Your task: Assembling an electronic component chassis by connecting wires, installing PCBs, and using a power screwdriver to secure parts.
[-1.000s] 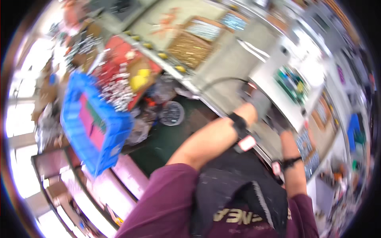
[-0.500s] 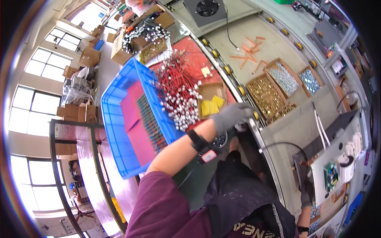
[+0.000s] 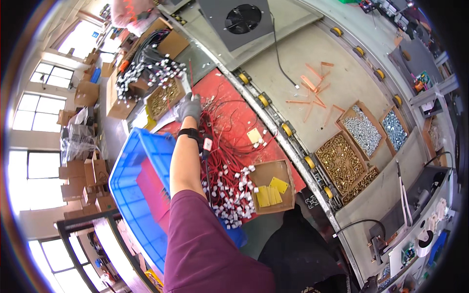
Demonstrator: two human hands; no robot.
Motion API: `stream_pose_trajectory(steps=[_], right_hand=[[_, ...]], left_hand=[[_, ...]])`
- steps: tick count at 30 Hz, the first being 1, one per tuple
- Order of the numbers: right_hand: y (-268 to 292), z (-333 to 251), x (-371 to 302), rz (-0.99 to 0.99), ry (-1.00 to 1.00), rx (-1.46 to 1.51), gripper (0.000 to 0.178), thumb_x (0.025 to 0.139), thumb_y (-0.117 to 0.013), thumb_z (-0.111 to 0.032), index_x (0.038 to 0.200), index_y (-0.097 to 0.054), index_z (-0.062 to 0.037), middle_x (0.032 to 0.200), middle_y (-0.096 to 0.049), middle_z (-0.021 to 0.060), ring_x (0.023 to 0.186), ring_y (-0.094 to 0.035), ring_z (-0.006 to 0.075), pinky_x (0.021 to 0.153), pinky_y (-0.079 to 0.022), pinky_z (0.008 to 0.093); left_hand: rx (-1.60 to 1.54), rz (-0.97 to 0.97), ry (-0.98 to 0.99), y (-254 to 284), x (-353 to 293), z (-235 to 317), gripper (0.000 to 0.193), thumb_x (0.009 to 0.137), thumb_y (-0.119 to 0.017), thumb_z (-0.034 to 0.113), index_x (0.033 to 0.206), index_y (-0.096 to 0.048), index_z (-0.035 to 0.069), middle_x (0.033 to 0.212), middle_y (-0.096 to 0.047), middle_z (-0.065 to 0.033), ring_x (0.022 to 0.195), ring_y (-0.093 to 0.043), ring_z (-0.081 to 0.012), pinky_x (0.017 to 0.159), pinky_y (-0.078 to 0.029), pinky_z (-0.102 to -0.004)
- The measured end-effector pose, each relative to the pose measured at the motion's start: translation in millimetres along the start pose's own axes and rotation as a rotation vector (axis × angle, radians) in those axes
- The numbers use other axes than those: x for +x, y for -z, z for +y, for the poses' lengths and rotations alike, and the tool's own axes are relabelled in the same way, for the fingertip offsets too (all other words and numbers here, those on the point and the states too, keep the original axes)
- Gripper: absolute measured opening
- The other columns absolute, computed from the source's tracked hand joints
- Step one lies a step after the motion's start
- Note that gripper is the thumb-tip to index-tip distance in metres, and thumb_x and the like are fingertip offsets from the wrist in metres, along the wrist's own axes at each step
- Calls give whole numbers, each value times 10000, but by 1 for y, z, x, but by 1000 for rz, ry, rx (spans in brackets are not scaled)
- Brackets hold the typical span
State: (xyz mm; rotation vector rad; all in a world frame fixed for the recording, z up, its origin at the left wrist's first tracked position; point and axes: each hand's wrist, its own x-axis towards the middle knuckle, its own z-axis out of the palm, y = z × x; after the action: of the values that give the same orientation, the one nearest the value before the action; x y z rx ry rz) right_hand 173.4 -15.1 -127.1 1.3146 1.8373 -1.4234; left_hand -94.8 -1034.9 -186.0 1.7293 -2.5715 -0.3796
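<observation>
My left hand [image 3: 189, 108], in a grey glove, reaches far forward over the far left corner of the red work mat [image 3: 225, 93]. Its fingers look closed, and a thin red strand [image 3: 191, 75] rises from them. Just below the hand, a heap of red wires [image 3: 222, 146] with white connectors [image 3: 232, 195] spreads over the mat. The blue crate [image 3: 128, 168] stands left of my forearm. At the lower right edge a dark glove, my right hand [image 3: 371, 283], shows only in part; its fingers cannot be made out.
An open box of yellow plates [image 3: 289, 193] lies by the mat's near edge. Rollers [image 3: 287, 129] line the conveyor beside it. Beyond are trays of brass screws [image 3: 337, 161], silver screws [image 3: 359, 129] and copper strips [image 3: 312, 88]. A fan panel [image 3: 215, 24] lies at the far end.
My left hand has moved from beside the yellow-plate box and rollers, forward and left across the wires to the mat's far corner. The view has shifted, too.
</observation>
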Motion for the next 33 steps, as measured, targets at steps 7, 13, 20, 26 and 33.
stream_pose_trajectory(steps=[7,13,20,26,33], right_hand=[[-117,-72,-77,-113,32,-42,249,935,-546,-304,1042,-587,-83,632,-461,-56,465,-356,50,390,-284,208],[-221,-142,-107,-466,377,11,346,841,-624,-205,1083,-601,41,948,-626,155,610,-596,137,517,-472,253],[-270,-214,-143,-445,836,-476,208,748,-614,-77,935,-660,0,806,-584,76,754,-560,186,669,-450,305],[-251,-211,-161,-623,938,-90,593,837,-546,-37,1405,-373,-54,911,-559,50,747,-531,97,684,-464,255],[-180,-142,-139,-756,917,-258,340,884,-542,-111,1212,-553,-21,668,-533,20,599,-514,90,547,-433,231]], left_hand=[[-806,258,-88,9,31,14,295,888,-571,161,1121,-622,-12,1054,-677,-117,883,-651,-251,845,-491,-373],[-1535,357,-505,148,-70,68,228,894,-575,-15,1120,-563,-47,948,-634,-118,774,-642,-177,695,-586,-276],[-1725,-327,-547,164,-276,121,263,926,-529,20,1180,-509,-48,999,-600,-115,876,-613,-171,777,-560,-293],[-1476,-698,-442,115,-482,119,215,933,-514,26,1139,-526,-33,895,-609,-79,781,-625,-155,722,-557,-290],[-1382,-1042,-374,77,-658,85,266,925,-523,9,1187,-494,-30,982,-582,-110,814,-616,-163,727,-547,-280]])
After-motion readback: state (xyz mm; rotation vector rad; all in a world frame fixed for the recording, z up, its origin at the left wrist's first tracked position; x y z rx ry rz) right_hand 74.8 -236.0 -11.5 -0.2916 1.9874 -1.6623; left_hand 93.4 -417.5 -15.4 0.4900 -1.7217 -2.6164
